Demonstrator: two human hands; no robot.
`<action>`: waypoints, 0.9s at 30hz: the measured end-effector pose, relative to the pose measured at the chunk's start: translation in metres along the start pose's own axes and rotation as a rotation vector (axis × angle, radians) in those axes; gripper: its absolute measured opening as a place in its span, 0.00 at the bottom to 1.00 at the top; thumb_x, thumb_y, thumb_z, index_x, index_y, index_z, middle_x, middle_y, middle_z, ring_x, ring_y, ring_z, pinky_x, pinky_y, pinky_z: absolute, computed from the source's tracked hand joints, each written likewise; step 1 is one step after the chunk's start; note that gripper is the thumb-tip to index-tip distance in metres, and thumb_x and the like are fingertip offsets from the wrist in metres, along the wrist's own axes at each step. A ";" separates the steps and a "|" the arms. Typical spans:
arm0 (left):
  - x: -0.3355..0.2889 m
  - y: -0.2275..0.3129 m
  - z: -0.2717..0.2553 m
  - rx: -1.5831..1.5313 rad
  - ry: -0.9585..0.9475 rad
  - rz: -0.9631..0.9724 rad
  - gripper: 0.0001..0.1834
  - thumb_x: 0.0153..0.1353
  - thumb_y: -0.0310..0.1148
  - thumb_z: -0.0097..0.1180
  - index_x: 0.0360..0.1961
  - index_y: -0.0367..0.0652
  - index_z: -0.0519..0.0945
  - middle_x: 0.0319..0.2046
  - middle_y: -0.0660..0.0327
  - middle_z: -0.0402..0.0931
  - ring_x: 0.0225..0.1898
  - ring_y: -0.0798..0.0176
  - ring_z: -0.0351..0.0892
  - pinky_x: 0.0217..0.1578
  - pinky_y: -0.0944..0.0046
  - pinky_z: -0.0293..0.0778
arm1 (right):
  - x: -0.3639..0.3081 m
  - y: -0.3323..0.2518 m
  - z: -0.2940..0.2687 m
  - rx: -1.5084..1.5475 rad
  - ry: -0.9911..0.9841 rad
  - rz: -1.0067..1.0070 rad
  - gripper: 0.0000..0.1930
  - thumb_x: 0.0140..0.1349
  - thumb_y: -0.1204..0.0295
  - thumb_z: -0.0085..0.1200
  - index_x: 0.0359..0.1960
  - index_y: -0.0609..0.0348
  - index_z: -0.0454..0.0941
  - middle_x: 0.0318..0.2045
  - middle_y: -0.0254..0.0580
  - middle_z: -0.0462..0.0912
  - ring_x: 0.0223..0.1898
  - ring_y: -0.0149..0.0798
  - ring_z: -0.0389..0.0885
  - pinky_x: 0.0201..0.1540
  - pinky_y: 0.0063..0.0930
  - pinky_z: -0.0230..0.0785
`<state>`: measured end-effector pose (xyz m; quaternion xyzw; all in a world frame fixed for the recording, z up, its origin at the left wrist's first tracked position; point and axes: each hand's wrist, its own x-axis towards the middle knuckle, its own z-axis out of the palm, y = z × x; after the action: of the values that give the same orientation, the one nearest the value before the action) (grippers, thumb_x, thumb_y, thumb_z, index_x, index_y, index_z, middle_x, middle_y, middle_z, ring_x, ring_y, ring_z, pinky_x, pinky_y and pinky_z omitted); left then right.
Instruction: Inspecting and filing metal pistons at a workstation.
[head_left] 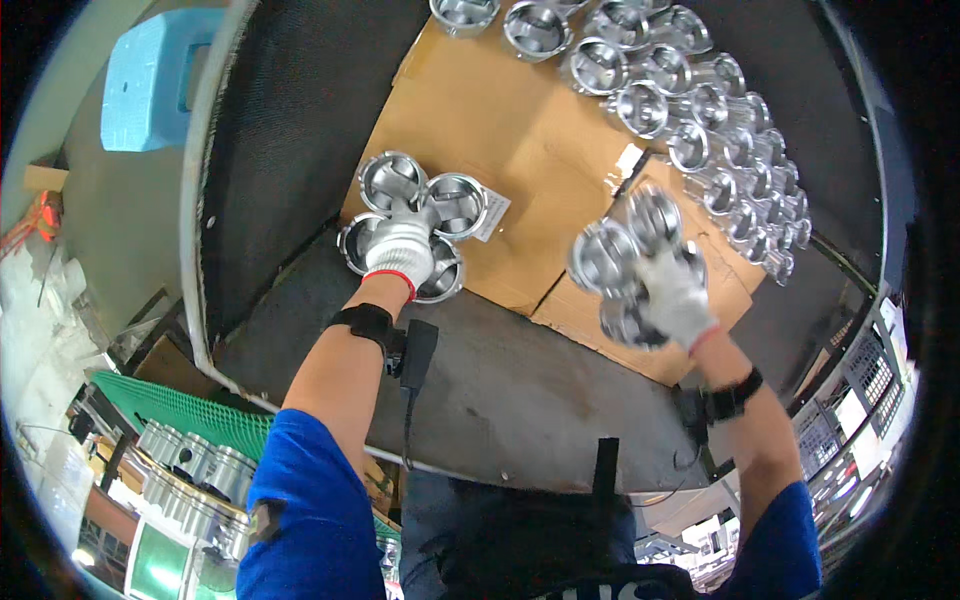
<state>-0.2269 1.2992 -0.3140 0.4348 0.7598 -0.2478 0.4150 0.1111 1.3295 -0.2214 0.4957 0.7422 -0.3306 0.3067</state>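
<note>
My left hand (pixel 402 243), in a white knit glove with a red cuff edge, reaches into the middle of a tight cluster of shiny metal pistons (pixel 458 205). Its fingers are closed around their inner walls, and the cluster is over the left part of the cardboard sheet (pixel 520 130). On the right, my gloved right hand (pixel 678 298) grips a second cluster of pistons (pixel 605 258) over the cardboard. Motion blurs this hand and its pistons, and some fingers are hidden.
Many pistons (pixel 690 145) stand in close rows along the cardboard's far right side. A dark-walled bin with a pale rim (pixel 197 190) surrounds the sheet. Left of it are a light blue plastic case (pixel 150 85) and, nearer, more pistons (pixel 200 455) beside green mesh (pixel 190 412).
</note>
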 end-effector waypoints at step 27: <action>-0.674 -0.143 0.164 -0.451 0.599 0.102 0.19 0.49 0.35 0.63 0.45 0.55 0.79 0.52 0.44 0.67 0.44 0.41 0.76 0.41 0.48 0.76 | -0.407 -0.032 -0.034 -0.316 0.254 -0.342 0.25 0.37 0.77 0.64 0.43 0.49 0.79 0.62 0.58 0.65 0.61 0.60 0.68 0.61 0.43 0.65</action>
<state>-0.0959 0.8004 0.1716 0.4231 0.8602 0.0845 0.2717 0.2067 1.1307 0.1234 0.3465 0.8902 -0.1930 0.2242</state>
